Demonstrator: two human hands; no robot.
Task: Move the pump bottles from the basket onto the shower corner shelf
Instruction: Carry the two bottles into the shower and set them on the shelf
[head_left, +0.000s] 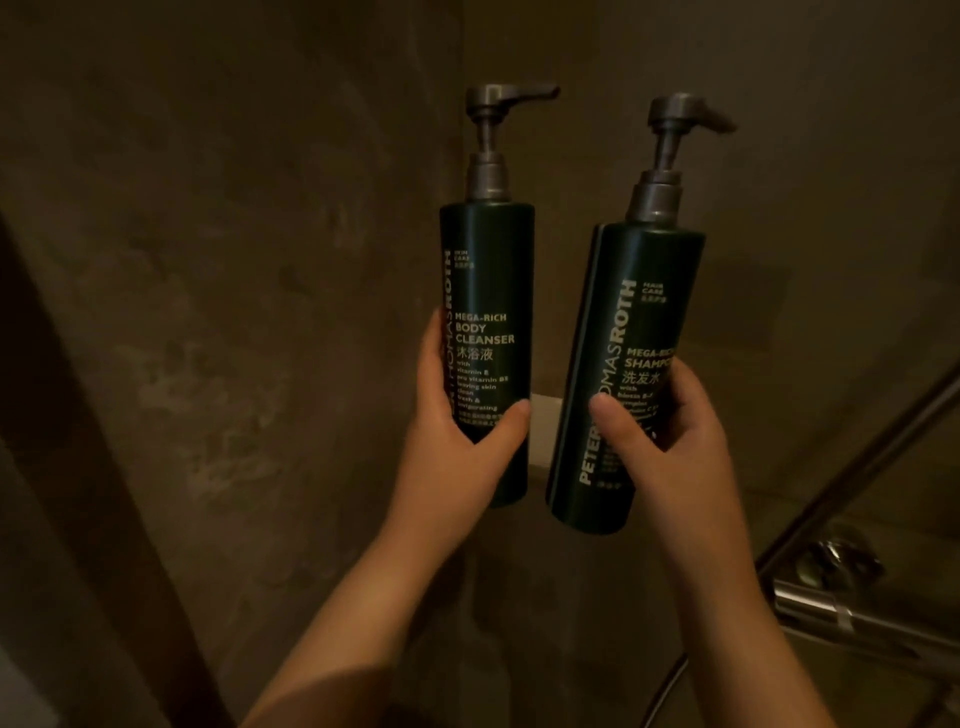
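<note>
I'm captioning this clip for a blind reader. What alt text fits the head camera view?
Two bare hands each hold a dark green pump bottle up toward a dim shower corner: left hand grips the body cleanser, right hand the tilted shampoo. A metal shower fitting sits lower right.

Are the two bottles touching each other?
Apart. In the head view a clear strip of wall separates the body cleanser bottle from the tilted shampoo bottle along their whole height.
</note>
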